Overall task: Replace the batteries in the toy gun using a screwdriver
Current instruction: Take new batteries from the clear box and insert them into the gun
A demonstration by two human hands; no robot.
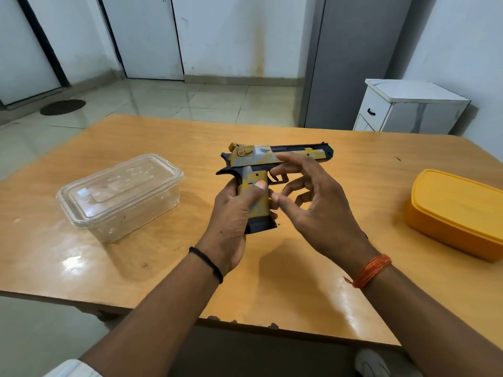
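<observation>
A yellow, grey and dark blue toy gun is held upright above the wooden table, its barrel pointing right. My left hand grips the handle, with the thumb pressed on its side. My right hand hovers just right of the handle and below the barrel, fingers loosely spread and holding nothing; its index finger reaches toward the trigger area. A tiny yellowish bit lies on the table by the gun's base. No screwdriver or batteries are in sight.
A clear plastic box with a lid stands on the left of the table. A yellow lidded box sits at the right edge. A white cabinet stands beyond the table's far right corner.
</observation>
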